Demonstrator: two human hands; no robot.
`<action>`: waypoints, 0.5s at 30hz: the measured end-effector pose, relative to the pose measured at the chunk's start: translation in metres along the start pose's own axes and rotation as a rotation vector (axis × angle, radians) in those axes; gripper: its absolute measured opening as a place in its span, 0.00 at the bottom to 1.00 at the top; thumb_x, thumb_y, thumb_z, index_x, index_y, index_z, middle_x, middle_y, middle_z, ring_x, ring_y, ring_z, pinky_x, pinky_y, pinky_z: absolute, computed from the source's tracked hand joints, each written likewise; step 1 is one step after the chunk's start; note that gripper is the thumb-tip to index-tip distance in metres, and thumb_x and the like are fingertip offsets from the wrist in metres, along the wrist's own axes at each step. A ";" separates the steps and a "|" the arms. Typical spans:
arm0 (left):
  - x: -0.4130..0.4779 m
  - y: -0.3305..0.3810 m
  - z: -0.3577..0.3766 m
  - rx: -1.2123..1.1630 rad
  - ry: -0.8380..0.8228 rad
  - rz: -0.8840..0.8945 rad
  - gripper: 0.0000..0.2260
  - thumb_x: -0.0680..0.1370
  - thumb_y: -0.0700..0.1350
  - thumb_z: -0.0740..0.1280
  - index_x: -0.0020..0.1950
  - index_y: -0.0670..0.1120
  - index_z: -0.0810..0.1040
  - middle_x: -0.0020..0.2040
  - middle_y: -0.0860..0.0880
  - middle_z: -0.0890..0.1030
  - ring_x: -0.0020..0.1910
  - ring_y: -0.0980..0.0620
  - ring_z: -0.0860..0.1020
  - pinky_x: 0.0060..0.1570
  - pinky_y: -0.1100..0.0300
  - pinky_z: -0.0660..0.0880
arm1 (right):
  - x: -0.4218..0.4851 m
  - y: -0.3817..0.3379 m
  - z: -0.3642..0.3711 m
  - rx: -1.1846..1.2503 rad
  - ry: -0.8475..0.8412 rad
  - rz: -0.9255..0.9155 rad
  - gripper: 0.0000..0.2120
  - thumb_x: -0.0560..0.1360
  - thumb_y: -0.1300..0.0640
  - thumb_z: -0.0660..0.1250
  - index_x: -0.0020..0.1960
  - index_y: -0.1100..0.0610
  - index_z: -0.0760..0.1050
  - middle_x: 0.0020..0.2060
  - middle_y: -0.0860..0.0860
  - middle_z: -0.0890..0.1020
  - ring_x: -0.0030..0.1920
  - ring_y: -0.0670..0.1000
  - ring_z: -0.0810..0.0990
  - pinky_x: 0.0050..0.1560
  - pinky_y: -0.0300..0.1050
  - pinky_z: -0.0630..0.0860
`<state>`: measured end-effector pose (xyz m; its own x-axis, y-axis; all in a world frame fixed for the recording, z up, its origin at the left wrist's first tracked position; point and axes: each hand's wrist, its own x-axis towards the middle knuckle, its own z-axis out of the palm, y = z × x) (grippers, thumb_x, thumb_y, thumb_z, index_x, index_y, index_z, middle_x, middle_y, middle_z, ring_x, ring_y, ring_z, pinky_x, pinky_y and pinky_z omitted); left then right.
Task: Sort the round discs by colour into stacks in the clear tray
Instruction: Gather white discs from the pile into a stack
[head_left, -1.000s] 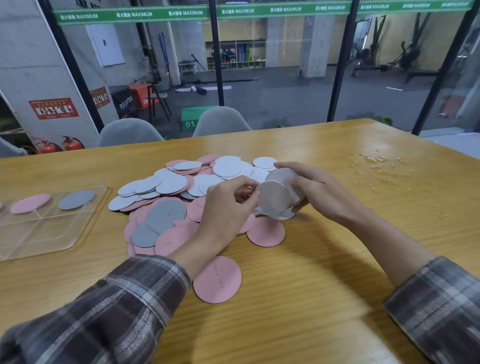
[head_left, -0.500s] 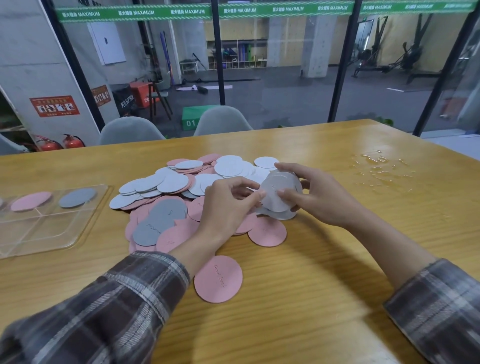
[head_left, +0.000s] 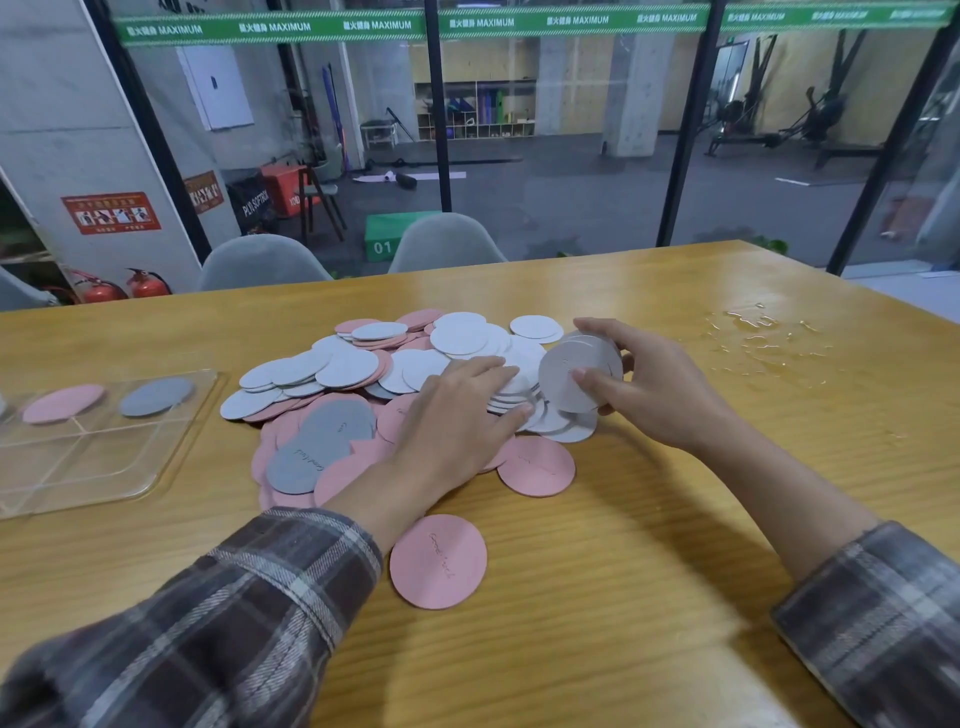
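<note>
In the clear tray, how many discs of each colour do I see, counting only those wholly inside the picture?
Pink disc: 1
Grey disc: 1
Total: 2, both in the far compartments of the clear tray.

Left hand (head_left: 457, 415) flat, palm down; right hand (head_left: 660, 387) curled tight.

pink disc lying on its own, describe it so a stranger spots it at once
On the wooden table, find the heap of discs. On its near side, beside the left forearm, lies one pink disc. Unlike the heap's discs, it touches no other.
</note>
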<state>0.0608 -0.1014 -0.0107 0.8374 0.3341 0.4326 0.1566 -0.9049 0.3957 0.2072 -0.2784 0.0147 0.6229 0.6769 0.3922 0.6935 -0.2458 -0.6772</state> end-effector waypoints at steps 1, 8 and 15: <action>0.000 0.000 0.000 0.013 -0.036 -0.013 0.22 0.81 0.56 0.70 0.72 0.49 0.78 0.74 0.52 0.76 0.75 0.52 0.69 0.73 0.48 0.67 | 0.000 0.000 0.000 -0.002 0.005 0.004 0.24 0.78 0.53 0.72 0.73 0.48 0.73 0.59 0.44 0.82 0.53 0.46 0.81 0.55 0.53 0.81; -0.003 -0.006 0.002 -0.098 0.031 0.028 0.11 0.80 0.53 0.72 0.55 0.48 0.86 0.55 0.53 0.84 0.57 0.49 0.79 0.59 0.46 0.76 | 0.002 0.001 -0.001 -0.004 0.032 0.035 0.25 0.78 0.54 0.71 0.74 0.49 0.72 0.58 0.43 0.81 0.53 0.49 0.82 0.54 0.45 0.79; -0.008 -0.005 -0.002 -0.258 0.070 0.048 0.10 0.74 0.43 0.78 0.55 0.49 0.85 0.53 0.55 0.78 0.46 0.52 0.79 0.50 0.62 0.78 | -0.001 -0.001 0.000 0.007 0.014 0.028 0.20 0.79 0.56 0.69 0.70 0.44 0.75 0.51 0.37 0.81 0.48 0.47 0.84 0.50 0.40 0.80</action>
<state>0.0524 -0.0990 -0.0140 0.8012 0.3174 0.5073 -0.0290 -0.8261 0.5628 0.2057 -0.2791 0.0150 0.6469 0.6600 0.3820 0.6735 -0.2594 -0.6922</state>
